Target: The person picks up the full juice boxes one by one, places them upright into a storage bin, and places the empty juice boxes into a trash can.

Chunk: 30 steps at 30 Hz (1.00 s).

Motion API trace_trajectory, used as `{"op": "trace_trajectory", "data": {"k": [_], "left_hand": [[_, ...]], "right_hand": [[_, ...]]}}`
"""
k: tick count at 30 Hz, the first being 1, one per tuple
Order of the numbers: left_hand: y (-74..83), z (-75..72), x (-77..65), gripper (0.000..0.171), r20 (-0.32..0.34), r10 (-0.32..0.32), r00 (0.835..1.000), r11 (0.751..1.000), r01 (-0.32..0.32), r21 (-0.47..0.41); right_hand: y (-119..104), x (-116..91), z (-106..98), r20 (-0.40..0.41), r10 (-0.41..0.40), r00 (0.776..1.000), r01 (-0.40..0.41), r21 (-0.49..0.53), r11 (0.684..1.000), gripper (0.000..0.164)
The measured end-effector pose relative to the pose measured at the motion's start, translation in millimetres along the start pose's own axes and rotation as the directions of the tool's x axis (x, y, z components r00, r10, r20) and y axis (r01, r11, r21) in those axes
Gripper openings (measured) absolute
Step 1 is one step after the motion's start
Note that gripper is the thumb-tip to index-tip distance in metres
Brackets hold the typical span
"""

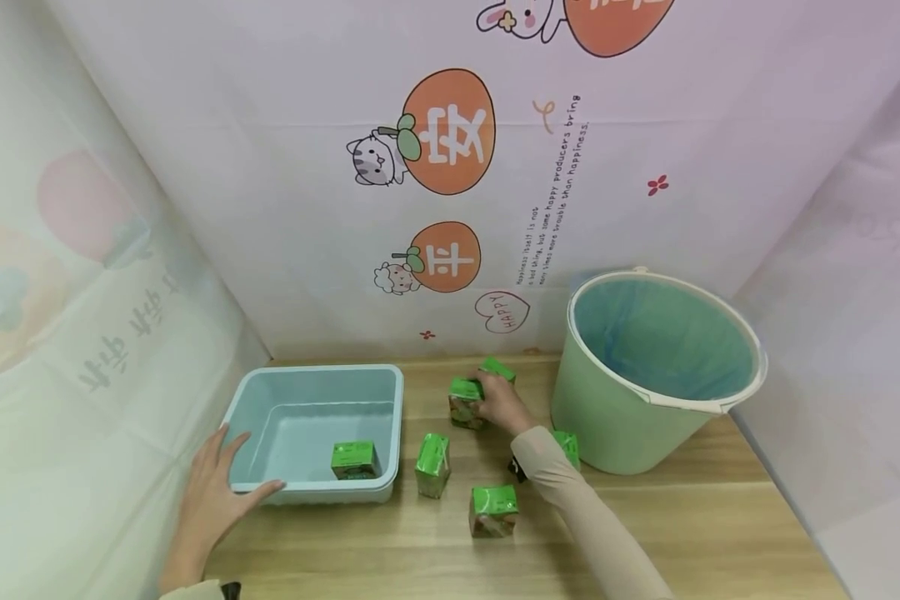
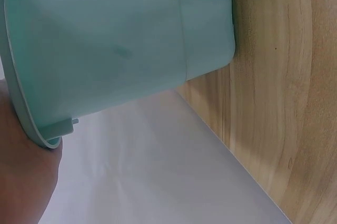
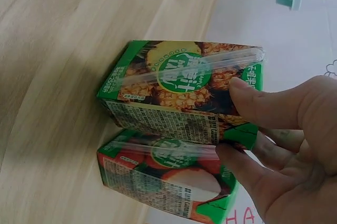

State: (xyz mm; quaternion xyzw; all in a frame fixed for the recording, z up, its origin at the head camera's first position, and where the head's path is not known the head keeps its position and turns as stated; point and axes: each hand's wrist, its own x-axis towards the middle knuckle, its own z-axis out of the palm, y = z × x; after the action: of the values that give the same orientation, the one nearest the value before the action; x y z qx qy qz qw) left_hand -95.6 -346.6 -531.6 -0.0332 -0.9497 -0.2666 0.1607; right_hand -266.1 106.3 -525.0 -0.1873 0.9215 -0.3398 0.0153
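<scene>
My left hand (image 1: 213, 496) grips the front-left corner of a light-blue plastic tub (image 1: 401, 417), thumb over the front rim and fingertips over the left side. In the left wrist view, the hand (image 2: 26, 166) lies against the tub's rim (image 2: 18, 77). One green-topped juice carton (image 1: 354, 460) lies inside the tub, near its front right. My right hand (image 1: 504, 404) pinches a pineapple juice carton (image 3: 179, 82) near its top, between thumb and fingers. Right beside it stands an apple juice carton (image 3: 174, 174), partly behind the hand in the head view.
Between tub and right forearm stand two more cartons, one upright (image 1: 432, 467) and one nearer me (image 1: 493, 512). Another carton (image 1: 567, 447) is partly hidden behind the right sleeve. A tall green bucket (image 1: 607, 400) stands at the right. A printed cloth (image 1: 330, 275) hangs behind the table.
</scene>
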Motion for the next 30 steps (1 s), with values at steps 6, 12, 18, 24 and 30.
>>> {"op": "trace_trajectory", "data": {"k": [6, 12, 18, 24, 30], "left_hand": [[-0.8, 0.1, 0.6, 0.098, -0.010, 0.000, 1.000, 1.000, 0.000, -0.002], [-3.4, 1.7, -0.6, 0.098, -0.012, 0.001, 1.000, 1.000, -0.001, -0.001], [-1.2, 0.3, -1.0, 0.098, -0.007, -0.007, 1.000, 1.000, 0.007, -0.005], [-0.3, -0.4, -1.2, 0.098, -0.006, -0.005, 1.000, 1.000, 0.005, -0.005], [0.1, 0.1, -1.4, 0.097, 0.001, -0.007, 1.000, 1.000, 0.007, -0.004]], "right_hand": [[-12.1, 0.8, -8.4, -0.035, 0.002, 0.999, -0.001, 0.013, 1.000, 0.046], [-35.0, 0.6, -26.3, -0.061, -0.017, 0.998, 0.019, 0.043, 0.999, 0.042], [-63.2, 0.0, -47.1, -0.097, -0.095, 0.991, 0.097, 0.019, 0.995, 0.040], [-92.2, -0.7, -60.3, -0.074, -0.155, 0.985, 0.157, 0.022, 0.987, 0.042], [-121.4, 0.5, -64.0, -0.034, -0.201, 0.979, 0.203, 0.053, 0.978, 0.046]]}}
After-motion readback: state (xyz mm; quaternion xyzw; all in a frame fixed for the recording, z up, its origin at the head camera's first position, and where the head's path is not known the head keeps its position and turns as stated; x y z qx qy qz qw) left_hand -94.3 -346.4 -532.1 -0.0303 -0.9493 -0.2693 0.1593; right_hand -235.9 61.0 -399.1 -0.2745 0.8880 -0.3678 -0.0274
